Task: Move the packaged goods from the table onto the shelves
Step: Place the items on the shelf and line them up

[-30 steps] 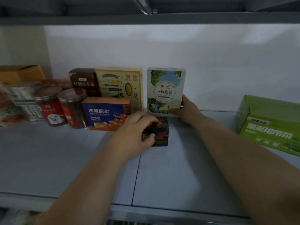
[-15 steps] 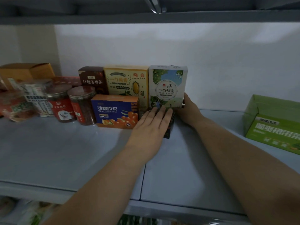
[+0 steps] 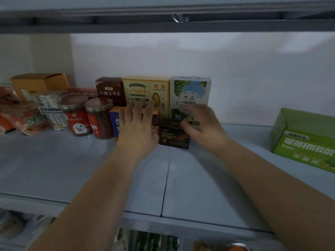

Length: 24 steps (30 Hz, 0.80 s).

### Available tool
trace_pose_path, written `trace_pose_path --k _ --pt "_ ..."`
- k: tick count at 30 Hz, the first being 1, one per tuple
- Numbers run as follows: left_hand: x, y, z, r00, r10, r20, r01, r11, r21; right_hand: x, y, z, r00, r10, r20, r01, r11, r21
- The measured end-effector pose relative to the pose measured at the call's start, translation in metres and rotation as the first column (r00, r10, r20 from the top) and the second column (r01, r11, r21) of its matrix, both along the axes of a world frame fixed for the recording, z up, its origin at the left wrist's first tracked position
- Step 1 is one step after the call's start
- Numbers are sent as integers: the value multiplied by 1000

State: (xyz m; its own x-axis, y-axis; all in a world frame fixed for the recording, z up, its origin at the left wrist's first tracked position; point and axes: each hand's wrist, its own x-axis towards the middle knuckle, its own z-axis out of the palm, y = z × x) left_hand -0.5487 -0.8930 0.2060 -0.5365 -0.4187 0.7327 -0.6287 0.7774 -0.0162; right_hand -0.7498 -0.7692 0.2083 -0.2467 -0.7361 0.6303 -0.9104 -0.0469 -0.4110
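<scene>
A small dark box [image 3: 174, 140] stands on the grey shelf [image 3: 190, 178], in front of a tall white-and-green box [image 3: 188, 87]. To its left lies a blue-and-orange box [image 3: 114, 124], mostly hidden by my left hand [image 3: 137, 124]. That hand lies flat against the box front with straight fingers. My right hand [image 3: 201, 125] is blurred, hovering over the dark box's top with loosely bent fingers, its thumb near the top edge. Behind stand a yellow box [image 3: 143, 89] and a brown tea box [image 3: 110, 91].
Two red-labelled jars [image 3: 76, 116] [image 3: 98, 116], a coffee bag [image 3: 50, 109], snack bags and a cardboard box [image 3: 39, 82] fill the shelf's left. A green carton [image 3: 304, 140] sits at far right. The upper shelf beam [image 3: 163, 24] hangs close overhead. More goods show on the shelf below.
My left hand slid left off the dark box onto the blue-and-orange box. My right hand left the white-and-green box's lower corner and came forward over the dark box.
</scene>
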Motion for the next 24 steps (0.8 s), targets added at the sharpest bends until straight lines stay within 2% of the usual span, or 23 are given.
trace_pose_path --k 2,4,9,12,14,19,24 --pt "6 -14 -6 992 47 113 -49 999 17 12 -6 -12 967 60 -248 -28 991 130" --pt "4 -23 -10 984 60 167 -62 998 6 13 -14 -22 941 30 -338 8 994 109" --pt "-5 -44 -10 977 50 209 -42 998 -40 5 -20 -27 938 -81 -336 95 995 26" --pt "-8 -56 -10 973 46 226 -40 999 -32 7 -26 -23 952 -100 -290 125 990 70" --pt "-11 -61 -14 977 34 209 -32 999 -13 11 -34 -24 965 -133 -227 158 983 98" --pt "-16 -66 -26 993 -13 120 10 999 31 17 -45 -39 973 -172 -153 181 982 47" --pt "-15 -67 -29 994 -11 105 4 998 64 22 -53 -43 956 -193 -219 225 966 129"
